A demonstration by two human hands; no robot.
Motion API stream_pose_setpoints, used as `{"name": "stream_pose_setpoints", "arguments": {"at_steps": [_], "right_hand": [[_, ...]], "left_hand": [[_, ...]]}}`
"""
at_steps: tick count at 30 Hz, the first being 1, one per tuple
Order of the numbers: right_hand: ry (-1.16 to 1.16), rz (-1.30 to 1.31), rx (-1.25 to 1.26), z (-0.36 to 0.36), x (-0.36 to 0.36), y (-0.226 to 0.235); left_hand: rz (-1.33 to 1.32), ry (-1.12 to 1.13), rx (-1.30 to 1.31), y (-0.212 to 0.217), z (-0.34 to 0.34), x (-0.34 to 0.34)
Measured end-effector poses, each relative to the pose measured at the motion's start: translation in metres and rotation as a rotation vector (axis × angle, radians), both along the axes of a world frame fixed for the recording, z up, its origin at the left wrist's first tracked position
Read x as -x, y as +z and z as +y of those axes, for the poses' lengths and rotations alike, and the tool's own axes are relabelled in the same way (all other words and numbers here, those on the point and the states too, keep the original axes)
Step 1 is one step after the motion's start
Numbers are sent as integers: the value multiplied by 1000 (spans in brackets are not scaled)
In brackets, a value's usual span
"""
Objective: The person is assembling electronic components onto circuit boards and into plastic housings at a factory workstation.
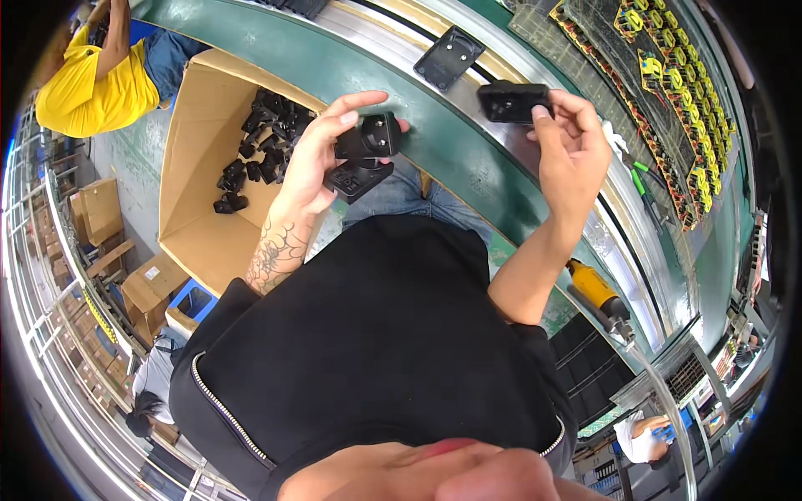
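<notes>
My left hand [311,163] is raised in front of my torso, its index finger stretched out along the top. Between its fingers sits a black plastic casing [368,136] with an open, hollow side. A second flat black plastic piece [359,178] hangs just below, against the palm; whether the two are joined I cannot tell. Over the bench edge, my right hand [576,154] pinches a black rectangular plastic shell [511,103] between thumb and fingers. Just beyond it, a black plastic cover [449,57] with two shiny metal spots lies on the metal rail.
At left stands a cardboard box [188,159] holding many black plastic parts [271,125]. Circuit boards with yellow components [668,79] fill the right side of the green bench [443,134]. A yellow power screwdriver [593,285] and green-handled pliers [642,179] are nearer. A co-worker in yellow [100,88] is at far left.
</notes>
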State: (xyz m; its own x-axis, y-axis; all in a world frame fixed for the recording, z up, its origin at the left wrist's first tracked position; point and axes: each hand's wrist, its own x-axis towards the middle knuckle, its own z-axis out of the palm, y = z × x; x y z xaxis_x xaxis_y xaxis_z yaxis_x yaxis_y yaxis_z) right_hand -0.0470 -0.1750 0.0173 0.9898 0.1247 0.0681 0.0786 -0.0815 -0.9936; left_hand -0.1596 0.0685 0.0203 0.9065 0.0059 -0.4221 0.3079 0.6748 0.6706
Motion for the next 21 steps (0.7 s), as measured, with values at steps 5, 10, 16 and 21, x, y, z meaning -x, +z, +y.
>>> {"name": "stream_pose_setpoints", "arguments": {"at_steps": [5,10,16,21], "right_hand": [[-54,8,454,11,11,21],[-172,-223,698,6,13,0],[-85,-164,732,25,13,3],[-181,-146,758,41,10,-2]], "left_hand": [[7,98,-76,-11,3,1],[2,151,-276,-6,1,-10],[1,201,-217,-4,-3,-14],[11,165,-101,-17,-12,-2]]}}
